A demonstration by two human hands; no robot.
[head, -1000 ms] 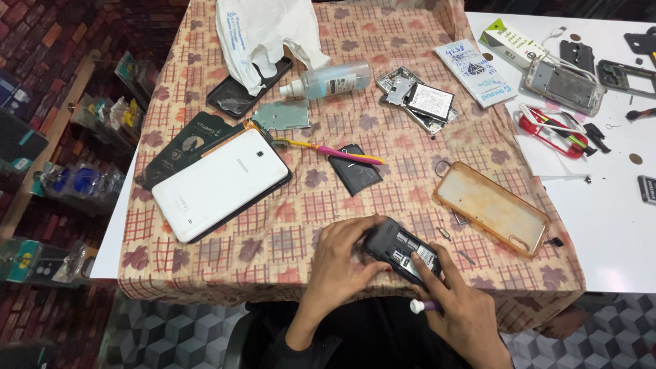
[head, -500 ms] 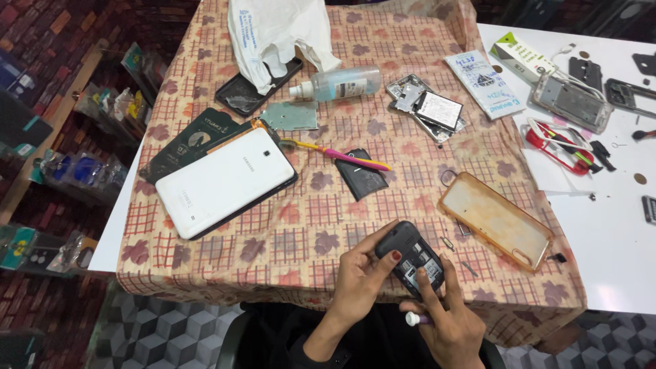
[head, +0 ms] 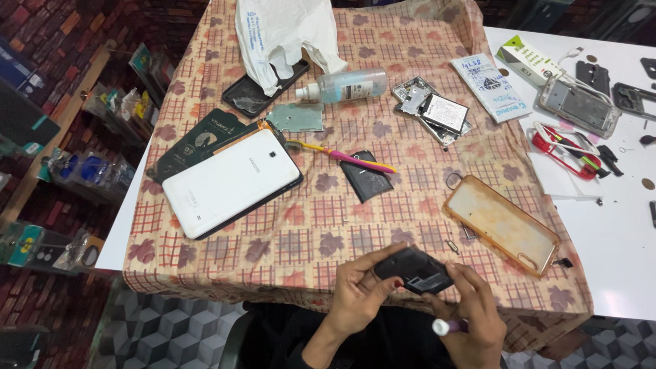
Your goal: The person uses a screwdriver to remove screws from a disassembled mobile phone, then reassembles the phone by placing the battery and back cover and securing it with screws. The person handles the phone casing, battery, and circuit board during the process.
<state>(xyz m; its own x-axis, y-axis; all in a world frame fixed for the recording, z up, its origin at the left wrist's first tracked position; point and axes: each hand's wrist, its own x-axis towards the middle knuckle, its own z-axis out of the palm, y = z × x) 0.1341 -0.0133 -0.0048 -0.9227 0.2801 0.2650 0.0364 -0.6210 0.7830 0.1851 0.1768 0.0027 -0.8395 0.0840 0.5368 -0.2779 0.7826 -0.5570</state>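
Lower centre of the frame: 1 dark opened phone (head: 415, 270), held just above the near edge of the checked cloth (head: 301, 232). Long axis running from upper left to lower right, tilted a little. Left hand (head: 359, 287) closed around its left end, fingers (head: 372, 263) curled over the top edge, thumb beneath. Right hand (head: 471, 314) at the lower right end, touching the phone with the fingertips while clamping 1 purple-handled tool (head: 447, 326) in a closed grip, its white tip pointing left, just below the phone. Both hands equally near, 1 at each end.

Further up on the cloth: 1 white tablet (head: 231, 182) at centre left, 1 clear amber phone case (head: 501, 224) at right, 1 dark battery (head: 366, 175) at centre, 1 yellow-and-pink tool (head: 342, 156) beside it, 1 clear spray bottle (head: 350, 86) and 1 white plastic bag (head: 287, 31) at top.
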